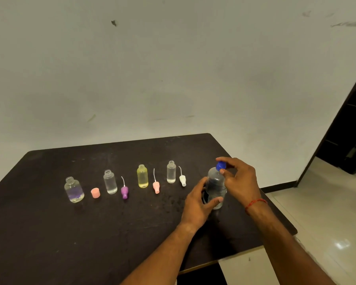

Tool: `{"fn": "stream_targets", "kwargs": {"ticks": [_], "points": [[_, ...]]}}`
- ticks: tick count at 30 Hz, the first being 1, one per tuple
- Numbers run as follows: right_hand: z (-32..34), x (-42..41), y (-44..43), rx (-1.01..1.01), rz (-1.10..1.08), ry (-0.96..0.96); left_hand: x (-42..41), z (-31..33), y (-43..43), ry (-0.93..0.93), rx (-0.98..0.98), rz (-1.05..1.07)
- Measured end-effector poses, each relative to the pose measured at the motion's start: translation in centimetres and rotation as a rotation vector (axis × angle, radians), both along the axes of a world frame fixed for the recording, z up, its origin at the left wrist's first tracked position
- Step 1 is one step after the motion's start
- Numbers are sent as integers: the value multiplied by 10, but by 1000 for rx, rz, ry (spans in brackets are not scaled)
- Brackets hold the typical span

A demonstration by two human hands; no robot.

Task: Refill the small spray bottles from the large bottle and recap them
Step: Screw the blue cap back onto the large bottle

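**Large bottle: cap being worked**

Large bottle [215,182] stands upright at the right end of the table [111,233], right of four uncapped small bottles [142,176] with their sprayers [124,192] beside them. Left hand [195,204] wraps its body. Right hand [240,182] pinches the blue cap [221,165] with thumb and fingertips. This looks like a cap twist, though I cannot tell which way. The next move calls for a firm left grip against the turn.

Dark table [49,233] — scuffed white wall [173,68]
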State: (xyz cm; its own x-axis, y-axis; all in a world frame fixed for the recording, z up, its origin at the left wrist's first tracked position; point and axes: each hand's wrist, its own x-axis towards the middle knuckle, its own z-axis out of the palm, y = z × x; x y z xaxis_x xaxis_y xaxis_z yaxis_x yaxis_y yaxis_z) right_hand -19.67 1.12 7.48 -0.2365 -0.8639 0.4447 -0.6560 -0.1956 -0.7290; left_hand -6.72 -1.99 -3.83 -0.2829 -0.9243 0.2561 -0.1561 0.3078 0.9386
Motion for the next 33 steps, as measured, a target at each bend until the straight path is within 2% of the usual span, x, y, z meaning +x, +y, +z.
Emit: {"fn": "stream_targets", "kwargs": {"ticks": [7,13,19,26,29,33], "points": [[5,4,-3,32,-102,9,0,-2,0,-6,-8,8],[3,0,1,7,41,5,2,1,2,-11,-19,6],[6,5,-5,15,-77,112,1,2,1,-16,-31,13],[15,7,-6,105,-177,119,1,2,3,-9,-40,18],[15,4,-2,132,-72,102,2,4,3,-3,-45,13],[10,-2,0,61,36,104,1,3,4,4,-35,11]]}}
